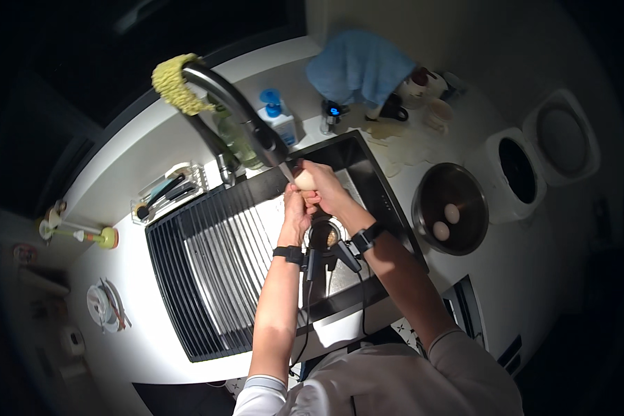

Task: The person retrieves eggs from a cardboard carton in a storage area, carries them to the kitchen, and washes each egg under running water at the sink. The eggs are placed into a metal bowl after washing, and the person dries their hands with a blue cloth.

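Observation:
An egg [305, 180] is held in my right hand [326, 185] beneath the faucet [262, 140], over the sink [366, 156]. A thin stream of water runs down onto it from the spout. My left hand [297, 210] is close below the egg with its fingers curled; whether it also grips the egg is hidden. Both wrists wear black straps with cabled devices. Below my hands, the sink drain [324, 236] shows some brownish bits inside. To the right stands a metal bowl [425, 200] with two eggs [452, 213] in it.
A roll-up drying rack [229, 270] covers the sink's left part. Behind are a soap pump bottle [281, 122], a yellow cloth [177, 83] on the faucet and a blue towel [361, 67]. A white bin [515, 174] stands right; stacked dishes [101, 304] sit left.

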`<control>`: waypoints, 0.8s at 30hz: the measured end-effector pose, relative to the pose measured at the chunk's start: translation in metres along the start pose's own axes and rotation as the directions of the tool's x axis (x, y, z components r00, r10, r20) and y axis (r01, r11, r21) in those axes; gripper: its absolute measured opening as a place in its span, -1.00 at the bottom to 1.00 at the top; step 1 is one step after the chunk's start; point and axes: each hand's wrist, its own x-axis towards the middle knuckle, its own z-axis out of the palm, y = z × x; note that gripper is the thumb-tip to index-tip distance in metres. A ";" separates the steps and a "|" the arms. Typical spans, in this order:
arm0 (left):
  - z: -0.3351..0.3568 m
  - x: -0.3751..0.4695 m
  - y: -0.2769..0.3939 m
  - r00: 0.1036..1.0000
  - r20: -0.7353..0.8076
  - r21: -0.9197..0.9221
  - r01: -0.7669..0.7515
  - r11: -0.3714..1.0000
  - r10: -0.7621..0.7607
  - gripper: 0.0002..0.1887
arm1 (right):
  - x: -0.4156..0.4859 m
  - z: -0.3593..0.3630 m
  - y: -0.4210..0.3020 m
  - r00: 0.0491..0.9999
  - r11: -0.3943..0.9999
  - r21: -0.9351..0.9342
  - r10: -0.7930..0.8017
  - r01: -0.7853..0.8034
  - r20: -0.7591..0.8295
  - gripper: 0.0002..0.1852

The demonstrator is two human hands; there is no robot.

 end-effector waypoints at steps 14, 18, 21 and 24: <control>0.009 -0.014 -0.001 0.998 0.057 -0.159 -0.017 0.987 0.026 -0.76 | 0.002 0.019 0.007 0.990 0.982 -0.177 -0.088 0.068 -0.107 -0.77; 0.010 -0.021 0.008 0.994 0.099 -0.215 0.073 0.974 -0.053 -0.87 | -0.002 0.019 0.001 0.991 0.993 -0.106 0.039 -0.053 -0.132 -0.64; 0.022 -0.028 0.010 0.999 0.050 -0.271 -0.004 0.963 0.019 -0.82 | -0.005 0.020 0.004 0.997 0.999 0.030 0.018 -0.016 -0.068 -0.72; 0.020 -0.034 0.013 0.992 0.100 -0.315 -0.040 0.948 0.075 -0.80 | -0.002 0.023 0.010 0.992 0.985 -0.128 -0.123 0.118 -0.031 -0.81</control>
